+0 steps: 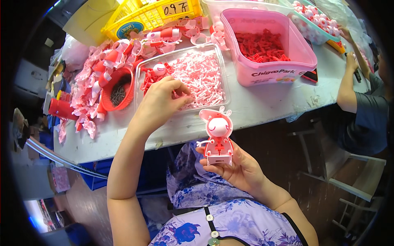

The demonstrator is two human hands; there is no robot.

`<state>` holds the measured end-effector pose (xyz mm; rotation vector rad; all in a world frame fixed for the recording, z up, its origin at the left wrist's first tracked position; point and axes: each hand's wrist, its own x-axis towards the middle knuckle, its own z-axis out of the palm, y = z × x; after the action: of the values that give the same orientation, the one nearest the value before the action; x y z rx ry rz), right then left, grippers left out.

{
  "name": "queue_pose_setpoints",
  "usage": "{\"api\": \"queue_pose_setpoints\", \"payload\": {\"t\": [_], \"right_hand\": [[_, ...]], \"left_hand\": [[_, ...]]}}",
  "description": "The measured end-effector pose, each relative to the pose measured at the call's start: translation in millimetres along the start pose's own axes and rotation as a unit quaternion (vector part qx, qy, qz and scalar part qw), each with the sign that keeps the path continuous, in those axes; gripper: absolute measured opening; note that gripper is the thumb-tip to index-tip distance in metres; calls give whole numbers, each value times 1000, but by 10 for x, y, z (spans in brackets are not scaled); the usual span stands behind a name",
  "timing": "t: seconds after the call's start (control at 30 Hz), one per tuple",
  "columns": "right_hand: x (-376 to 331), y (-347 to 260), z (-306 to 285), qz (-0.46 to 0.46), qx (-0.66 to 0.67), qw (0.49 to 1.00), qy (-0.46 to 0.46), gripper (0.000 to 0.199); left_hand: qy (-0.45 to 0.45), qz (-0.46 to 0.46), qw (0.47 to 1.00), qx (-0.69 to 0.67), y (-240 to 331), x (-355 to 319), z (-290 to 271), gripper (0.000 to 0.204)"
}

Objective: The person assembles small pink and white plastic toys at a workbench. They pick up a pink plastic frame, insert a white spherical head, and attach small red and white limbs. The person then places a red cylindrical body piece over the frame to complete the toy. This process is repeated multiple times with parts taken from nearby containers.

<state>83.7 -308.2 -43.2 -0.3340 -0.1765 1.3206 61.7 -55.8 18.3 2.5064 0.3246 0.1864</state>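
Observation:
My right hand holds up an opened toy figure in front of the table's near edge. The figure is a pink and white shell with a round white ball in its head, red parts inside its body and a small white arm at its left side. My left hand reaches over a see-through plastic tray, its thumb and fingers pinched together. Whatever lies between the fingertips is too small to make out. In the tray are many small pale pink arm-shaped pieces, with red pieces and a white ball at its left side.
A red basket of screws and a heap of pink shells lie left. Behind stands a yellow basket. A pink bin holds red parts; a tub of balls stands farther right, near another person.

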Motion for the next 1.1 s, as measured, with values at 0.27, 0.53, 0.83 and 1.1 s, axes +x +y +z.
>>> {"api": "queue_pose_setpoints", "payload": {"t": [0.27,0.53,0.83,1.1], "right_hand": [[-3,31,-54,-2,12,1000,2,58],[60,79,-73,15,14,1000,-8,58],[75,125,-76,23,17,1000,-5,57],[116,132,-38,26,18,999,-5,55]], "left_hand": [[57,7,998,-37,-67,0,2,10],[116,53,991,-43,-167,-31,-39,15],[127,-17,979,-158,-274,-58,-53,16],[111,-79,970,-201,-117,-201,-218,14]]}}
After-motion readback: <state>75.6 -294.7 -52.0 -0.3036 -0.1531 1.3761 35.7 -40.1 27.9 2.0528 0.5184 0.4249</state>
